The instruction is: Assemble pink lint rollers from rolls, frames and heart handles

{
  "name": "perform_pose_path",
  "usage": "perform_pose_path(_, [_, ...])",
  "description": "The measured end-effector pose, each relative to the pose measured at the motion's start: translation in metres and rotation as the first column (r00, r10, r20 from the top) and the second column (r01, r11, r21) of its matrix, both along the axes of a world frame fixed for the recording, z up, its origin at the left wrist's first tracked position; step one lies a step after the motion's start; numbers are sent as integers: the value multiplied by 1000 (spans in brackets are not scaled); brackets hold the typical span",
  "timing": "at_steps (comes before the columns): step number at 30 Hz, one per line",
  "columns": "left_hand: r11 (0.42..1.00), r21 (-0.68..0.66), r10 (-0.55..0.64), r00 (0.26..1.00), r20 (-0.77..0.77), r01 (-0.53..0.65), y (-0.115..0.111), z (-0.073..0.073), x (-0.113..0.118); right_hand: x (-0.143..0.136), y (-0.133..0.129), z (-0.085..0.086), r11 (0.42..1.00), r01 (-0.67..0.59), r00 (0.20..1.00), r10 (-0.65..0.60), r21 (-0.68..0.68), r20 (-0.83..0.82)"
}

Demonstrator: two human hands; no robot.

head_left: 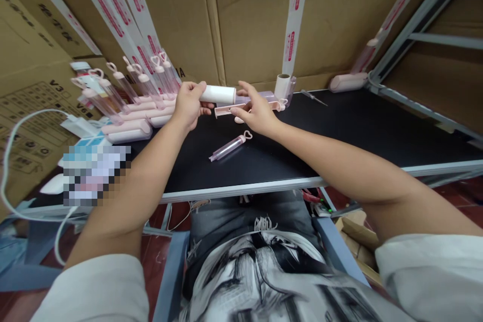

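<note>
My left hand (pixel 188 105) is closed around one end of a white paper roll (pixel 219 94), thumb on top, held level over the black table. Just below the roll is a slim pink lint roller frame (pixel 223 110), and my right hand (pixel 260 113) grips it between thumb and fingers; part of it is hidden behind that hand. A small pale pink piece (pixel 239 120) shows under my right thumb. Nearer to me on the table lies a clear pinkish tube handle (pixel 228 148) with a heart-shaped loop.
Several pink lint rollers (pixel 128 130) with upright handles stand at the left, near a white cable (pixel 7 156). Another white roll (pixel 282 85) stands behind my right hand. A thin tool (pixel 314 97) and one pink lint roller (pixel 347 82) lie further right. Cardboard (pixel 252 20) walls the back.
</note>
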State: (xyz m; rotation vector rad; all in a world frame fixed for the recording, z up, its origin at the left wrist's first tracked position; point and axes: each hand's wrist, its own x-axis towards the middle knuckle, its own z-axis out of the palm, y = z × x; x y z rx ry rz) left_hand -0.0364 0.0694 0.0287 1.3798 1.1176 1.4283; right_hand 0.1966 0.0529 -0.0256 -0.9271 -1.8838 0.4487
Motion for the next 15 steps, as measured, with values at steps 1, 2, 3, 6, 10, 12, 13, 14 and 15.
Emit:
perform_pose_path(1, [1000,3,10,1000,10,-10,1,0,-1,0,2,-2,1000,10,1000,-10,-5,-19])
perform_pose_path(2, [1000,5,22,1000,18,-22,2,0,-2,0,5,-4,1000,22,999,-23,-11,-37])
perform_pose_path(3, [999,5,36,999,23,-36,4,-1,-3,-1,8,-6,999,35,998,-36,-18,-57])
perform_pose_path(6, [997,7,80,996,31,-80,7,-3,-4,-3,13,-10,997,57,984,-65,-50,-166])
perform_pose_path(10, [998,41,53,999,12,-53,6,-4,-2,-10,4,-5,987,-86,962,48,-134,-269])
perform_pose_path(12, [998,59,17,1000,-4,-17,4,-3,-1,-13,-4,-2,961,-211,952,161,-177,-260])
perform_pose_path(13, [998,68,6,1000,-9,-6,2,-2,0,-13,-7,0,949,-252,946,201,-187,-255])
perform_pose_path(14, [997,78,4,1000,-11,-4,0,-1,1,-14,-10,1,942,-278,940,226,-188,-256])
perform_pose_path(15, [996,88,7,1000,-8,-7,-2,0,1,-13,-11,1,938,-293,935,241,-184,-260])
